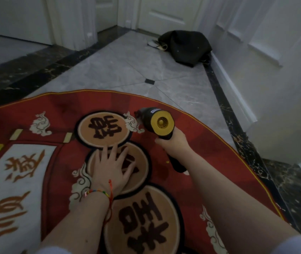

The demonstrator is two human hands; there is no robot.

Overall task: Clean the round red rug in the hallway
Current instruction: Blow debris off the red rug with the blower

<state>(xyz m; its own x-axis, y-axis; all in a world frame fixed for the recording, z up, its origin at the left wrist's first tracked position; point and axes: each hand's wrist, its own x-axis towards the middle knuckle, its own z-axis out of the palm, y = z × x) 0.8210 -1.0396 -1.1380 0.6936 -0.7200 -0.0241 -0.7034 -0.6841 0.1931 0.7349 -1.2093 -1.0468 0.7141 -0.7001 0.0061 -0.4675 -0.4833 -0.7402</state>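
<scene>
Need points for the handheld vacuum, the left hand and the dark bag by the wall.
handheld vacuum (161, 123), head view, on its yellow rear end cap.
left hand (110, 167), head view, on the back of the hand lying flat on the rug.
dark bag (188, 45), head view, on its top fold.

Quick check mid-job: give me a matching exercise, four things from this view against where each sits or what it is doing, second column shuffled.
Things:
1. left hand
2. right hand
3. black handheld vacuum with yellow rear grille
4. dark bag

States:
A. slumped on the grey floor by the white wall
B. nozzle down on the round red rug
C. pressed flat on a tan circle
D. gripping a black handle

Pairs: 1-C, 2-D, 3-B, 4-A
</scene>
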